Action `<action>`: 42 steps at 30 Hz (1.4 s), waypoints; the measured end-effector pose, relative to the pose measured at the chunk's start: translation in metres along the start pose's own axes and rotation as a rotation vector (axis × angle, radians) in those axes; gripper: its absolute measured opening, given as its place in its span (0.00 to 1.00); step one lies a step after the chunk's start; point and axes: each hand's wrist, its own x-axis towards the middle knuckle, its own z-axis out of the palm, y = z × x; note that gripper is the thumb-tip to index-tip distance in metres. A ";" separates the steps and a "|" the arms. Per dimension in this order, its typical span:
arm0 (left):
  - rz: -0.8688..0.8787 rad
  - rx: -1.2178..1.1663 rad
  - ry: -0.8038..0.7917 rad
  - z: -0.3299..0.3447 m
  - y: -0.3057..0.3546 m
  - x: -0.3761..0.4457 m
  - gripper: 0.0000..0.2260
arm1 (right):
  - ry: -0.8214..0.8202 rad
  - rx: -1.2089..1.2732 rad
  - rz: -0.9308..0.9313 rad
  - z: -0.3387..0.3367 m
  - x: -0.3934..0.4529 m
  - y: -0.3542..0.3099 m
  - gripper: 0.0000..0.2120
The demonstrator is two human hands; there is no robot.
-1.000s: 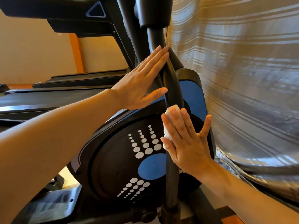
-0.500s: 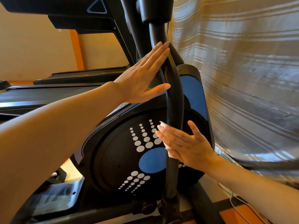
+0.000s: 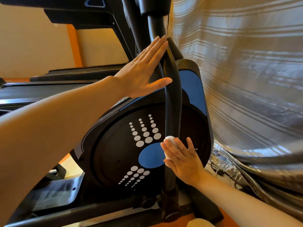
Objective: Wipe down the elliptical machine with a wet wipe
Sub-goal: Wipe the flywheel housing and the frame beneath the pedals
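The wet wipe, bunched into a small white wad, is sitting against the lower stretch of the black swing arm of the elliptical machine, just in front of the round flywheel cover with its blue disc and white dots. The right hand is pressing it there with fingers straight and spread, palm flat to the tube, not curled round the wipe at all. Up above, the left hand is lying flat and relaxed against the same arm near its upper bend, fingers together, thumb reaching across to the tube, grasping nothing and looking like a brace.

The step in hand reads as working down the swing arm toward its pivot at the base. To do it well, the flat palm is only covering the near face of a round tube, so wrapping the wipe partly around, or turning the hand to catch the sides and back, would be cleaning more per pass. Steady pressure matters, since a balled wipe is touching on a small patch; opening it out would help. The bracing hand should be holding the arm from swinging away.

Behind the machine a striped curtain is hanging close, with cables on the floor beside the base, and a treadmill deck lies to the left.
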 end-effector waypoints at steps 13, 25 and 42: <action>-0.014 -0.026 -0.001 0.000 0.003 -0.001 0.44 | 0.103 0.063 0.349 0.000 0.019 -0.024 0.34; -0.059 -0.022 -0.044 -0.003 0.008 -0.003 0.46 | -0.023 -0.060 0.303 0.001 0.000 -0.035 0.31; -0.059 -0.099 0.002 0.004 0.010 -0.005 0.44 | -0.205 -0.228 0.111 -0.027 0.025 -0.015 0.34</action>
